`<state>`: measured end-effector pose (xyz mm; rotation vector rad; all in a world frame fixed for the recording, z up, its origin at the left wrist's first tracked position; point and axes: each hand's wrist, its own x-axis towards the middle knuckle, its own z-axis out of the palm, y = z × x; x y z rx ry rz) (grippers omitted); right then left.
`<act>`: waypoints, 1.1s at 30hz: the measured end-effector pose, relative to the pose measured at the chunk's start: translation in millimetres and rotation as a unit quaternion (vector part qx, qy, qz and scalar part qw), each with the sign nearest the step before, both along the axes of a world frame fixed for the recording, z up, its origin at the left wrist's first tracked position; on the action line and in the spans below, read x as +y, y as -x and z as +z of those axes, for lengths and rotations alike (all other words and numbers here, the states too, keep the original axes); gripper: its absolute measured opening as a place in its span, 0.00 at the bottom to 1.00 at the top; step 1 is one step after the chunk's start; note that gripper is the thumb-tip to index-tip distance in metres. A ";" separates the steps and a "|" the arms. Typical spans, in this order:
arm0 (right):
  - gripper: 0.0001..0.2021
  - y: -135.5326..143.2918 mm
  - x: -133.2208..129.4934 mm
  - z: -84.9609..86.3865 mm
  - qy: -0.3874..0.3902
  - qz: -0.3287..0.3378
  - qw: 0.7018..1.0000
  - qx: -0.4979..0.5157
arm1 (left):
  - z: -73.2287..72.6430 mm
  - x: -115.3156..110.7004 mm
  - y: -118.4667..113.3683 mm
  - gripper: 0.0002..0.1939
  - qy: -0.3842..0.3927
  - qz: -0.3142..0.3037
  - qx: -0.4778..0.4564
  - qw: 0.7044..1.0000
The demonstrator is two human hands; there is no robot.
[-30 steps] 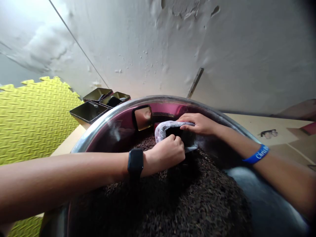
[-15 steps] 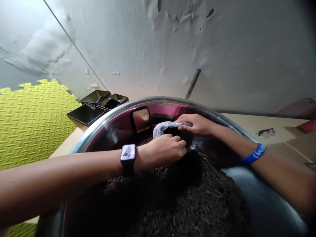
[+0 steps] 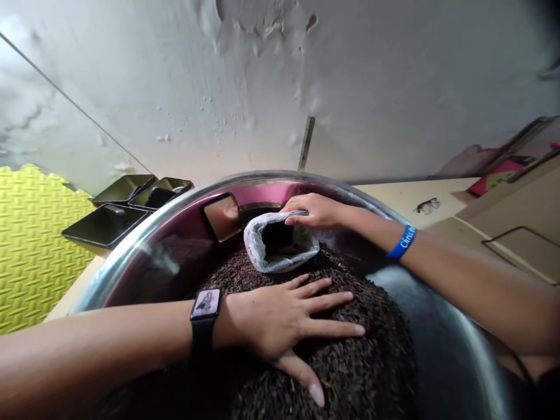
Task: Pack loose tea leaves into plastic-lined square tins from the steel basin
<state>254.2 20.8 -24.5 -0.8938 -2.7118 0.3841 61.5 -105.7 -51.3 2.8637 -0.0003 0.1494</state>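
A large round metal basin [image 3: 475,350] holds a heap of dark loose tea leaves [image 3: 367,367]. Over the heap my left hand [image 3: 289,318] lies palm down with fingers spread, touching the leaves. My right hand [image 3: 317,210] pinches the far rim of a whitish plastic bag [image 3: 258,248]. The bag's mouth gapes toward me and its inside is dark; how much is in it I cannot tell. It rests on the leaves near the basin's far wall. Left of the bag, a shiny gold rectangular piece [image 3: 222,217] with a dark edge leans against that wall.
Several dark open boxes [image 3: 105,224] stand left of the basin, beside a yellow foam mat [image 3: 30,251]. Glasses [image 3: 427,205] lie on the pale tabletop [image 3: 394,195], with a cardboard box [image 3: 520,216] at the right. The peeling wall [image 3: 262,105] rises behind.
My left hand has left the bag's mouth, moved nearer to me and spread flat on the leaves. The right hand still grips the bag's rim. The view has shifted right.
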 end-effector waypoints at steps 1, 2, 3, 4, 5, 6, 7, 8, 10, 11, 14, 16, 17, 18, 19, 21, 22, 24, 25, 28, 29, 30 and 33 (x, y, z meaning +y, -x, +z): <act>0.21 0.1 -0.6 0.4 -0.002 0.000 1.000 0.000 | -3.9 -0.5 0.0 0.45 0.007 0.006 0.003 1.000; 0.21 0.3 -1.1 0.8 -0.004 0.001 1.000 -0.001 | -7.1 -0.6 0.0 0.45 0.011 0.010 0.003 1.000; 0.21 0.5 -1.5 1.2 -0.007 0.002 1.000 -0.002 | -9.7 -0.6 0.1 0.45 0.012 0.011 0.003 1.000; 0.21 0.7 -1.8 1.6 -0.010 0.003 1.000 -0.004 | -11.7 -0.5 0.0 0.45 0.012 0.011 0.002 1.000; 0.21 0.9 -2.1 1.9 -0.014 0.004 1.000 -0.005 | -13.3 -0.3 -0.2 0.46 0.012 0.011 0.000 1.000; 0.22 1.1 -2.3 2.2 -0.017 0.005 1.000 -0.006 | -14.5 0.0 -0.4 0.46 0.011 0.009 0.001 1.000; 0.22 1.2 -2.4 2.4 -0.019 0.007 1.000 -0.007 | -15.5 0.3 -0.6 0.47 0.010 0.008 0.002 1.000; 0.22 1.3 -2.4 2.6 -0.019 0.008 1.000 -0.007 | -16.4 0.6 -0.9 0.47 0.009 0.006 0.004 1.000; 0.21 1.2 -2.3 2.5 -0.018 0.010 1.000 -0.006 | -17.7 1.3 -1.2 0.47 0.007 0.001 0.011 1.000; 0.21 1.1 -2.1 2.3 -0.016 0.010 1.000 -0.004 | -18.2 1.5 -1.3 0.47 0.007 0.000 0.012 1.000; 0.22 0.7 -1.3 1.2 -0.013 0.007 1.000 -0.002 | -18.8 1.7 -1.3 0.46 0.005 0.001 0.011 1.000; 0.21 0.5 -0.9 0.6 -0.010 0.007 1.000 -0.004 | -18.6 1.6 -1.4 0.46 0.005 0.002 0.005 1.000; 0.21 0.5 -0.9 0.5 -0.008 0.008 1.000 -0.005 | -18.3 1.4 -1.5 0.46 0.006 0.003 0.003 1.000; 0.21 0.5 -0.9 0.5 -0.007 0.008 1.000 -0.005 | -18.0 1.3 -1.6 0.46 0.006 0.003 0.002 1.000; 0.22 0.6 -1.0 0.6 -0.006 0.008 1.000 -0.005 | -17.7 1.1 -1.8 0.46 0.007 0.004 0.002 1.000; 0.22 0.7 -1.2 0.7 -0.007 0.008 1.000 -0.004 | -16.9 0.7 -2.1 0.45 0.008 0.004 0.000 1.000; 0.22 0.8 -1.1 0.8 -0.007 0.008 1.000 -0.003 | -16.4 0.4 -2.2 0.45 0.009 0.004 -0.002 1.000; 0.22 1.0 -0.9 0.5 -0.005 0.005 1.000 -0.001 | -15.7 -0.1 -2.3 0.45 0.008 0.005 -0.006 1.000; 0.22 1.0 -0.8 0.3 -0.003 0.004 1.000 0.000 | -15.5 -0.4 -2.2 0.45 0.007 0.006 -0.007 1.000; 0.22 1.1 -0.6 -0.1 0.002 0.000 1.000 0.004 | -16.2 -0.9 -2.1 0.45 0.007 0.009 -0.005 1.000; 0.21 1.1 -0.7 -0.1 0.002 -0.001 1.000 0.004 | -16.8 -1.0 -2.0 0.45 0.006 0.010 -0.005 1.000; 0.21 1.1 -0.9 0.0 0.003 -0.001 1.000 0.003 | -17.7 -1.0 -1.9 0.45 0.006 0.010 -0.004 1.000; 0.22 1.0 -1.5 0.4 0.002 -0.001 1.000 0.009 | -20.4 -1.1 -1.8 0.45 0.002 0.010 -0.005 1.000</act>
